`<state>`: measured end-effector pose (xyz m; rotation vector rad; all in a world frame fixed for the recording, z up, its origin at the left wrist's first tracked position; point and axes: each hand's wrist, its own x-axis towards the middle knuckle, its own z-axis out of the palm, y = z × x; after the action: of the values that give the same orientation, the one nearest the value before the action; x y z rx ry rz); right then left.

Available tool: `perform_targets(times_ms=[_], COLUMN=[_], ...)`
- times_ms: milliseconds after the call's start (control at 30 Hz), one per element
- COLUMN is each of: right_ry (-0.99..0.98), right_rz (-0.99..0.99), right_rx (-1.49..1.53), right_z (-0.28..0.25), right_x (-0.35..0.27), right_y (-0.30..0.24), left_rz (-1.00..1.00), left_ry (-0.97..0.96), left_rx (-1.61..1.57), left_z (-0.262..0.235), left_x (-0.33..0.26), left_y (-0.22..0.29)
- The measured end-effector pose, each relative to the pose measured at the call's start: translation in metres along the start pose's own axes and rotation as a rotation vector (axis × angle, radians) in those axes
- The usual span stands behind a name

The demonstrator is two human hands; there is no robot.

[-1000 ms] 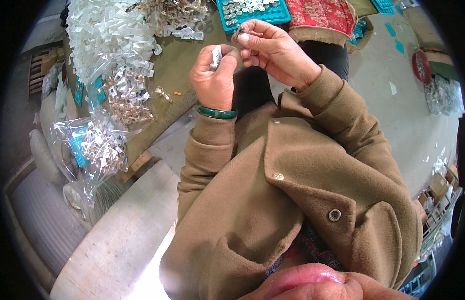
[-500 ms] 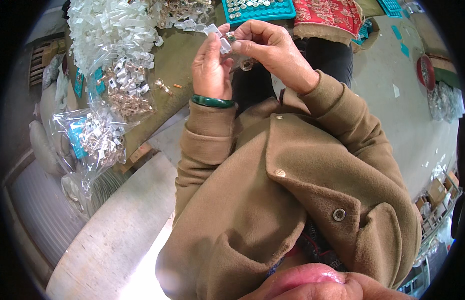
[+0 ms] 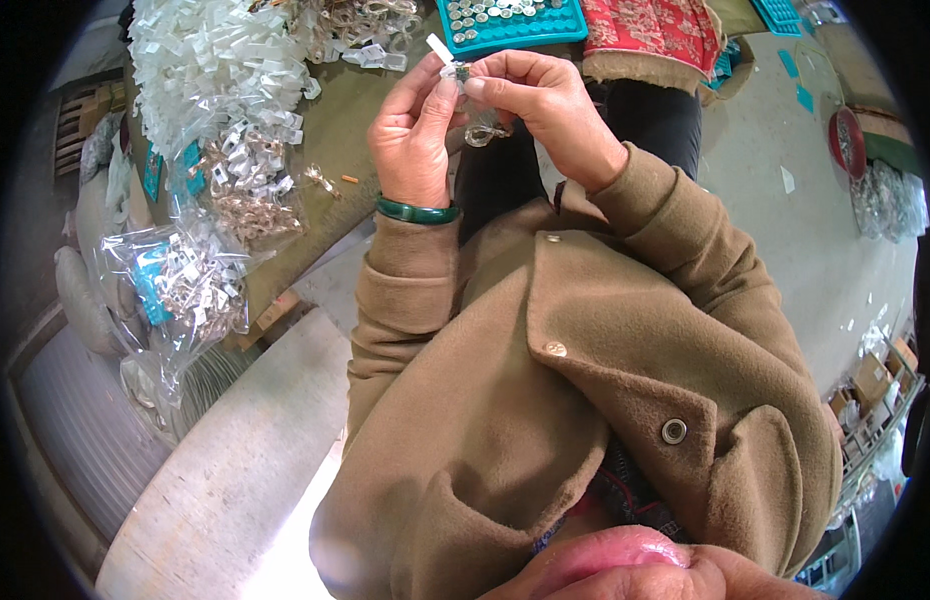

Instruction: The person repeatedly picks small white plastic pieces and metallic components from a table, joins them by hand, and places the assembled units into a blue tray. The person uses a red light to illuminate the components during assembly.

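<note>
Both hands meet at the near edge of the table, below a teal tray. My left hand (image 3: pixel 417 140), with a dark green bangle at the wrist, pinches a small white plastic piece (image 3: pixel 440 49) between thumb and fingers; its flat end sticks up past the fingertips. My right hand (image 3: pixel 545 105) is closed in a pinch on the end of a thin, clear-coated cable, right against the white piece. The cable's small coil (image 3: pixel 482 133) hangs beneath the fingers. A tiny dark and metallic part shows between the fingertips, too small to make out.
A large heap of white plastic pieces (image 3: pixel 215 70) covers the table's left. Nearby lie clear bags (image 3: pixel 200 290) of white parts and coiled cables. The teal tray (image 3: pixel 515 41) holds round silvery pieces. Right of it lies a red patterned cloth (image 3: pixel 650 40); a red bowl (image 3: pixel 847 145) stands far right.
The white piece has turned in my left fingers, showing a narrow end. My left hand has shifted slightly left, and the fingertips of both hands now meet closely. The cable coil hangs more visibly.
</note>
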<state>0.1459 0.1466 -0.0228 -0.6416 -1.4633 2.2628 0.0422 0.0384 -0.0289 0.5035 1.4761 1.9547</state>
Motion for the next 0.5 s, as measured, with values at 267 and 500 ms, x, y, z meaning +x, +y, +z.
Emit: perform_targets(times_ms=[267, 500], right_ry=[-0.035, 0.007], right_rz=[-0.050, -0.234], right_rx=[0.009, -0.287], right_z=[-0.001, 0.009], right_x=[0.006, 0.008], right_y=[0.002, 0.000], left_rz=[0.167, 0.168], left_ry=[0.037, 0.126], left_rx=[0.090, 0.032], left_z=[0.004, 0.006], left_x=[0.000, -0.003], left_y=[-0.011, -0.011])
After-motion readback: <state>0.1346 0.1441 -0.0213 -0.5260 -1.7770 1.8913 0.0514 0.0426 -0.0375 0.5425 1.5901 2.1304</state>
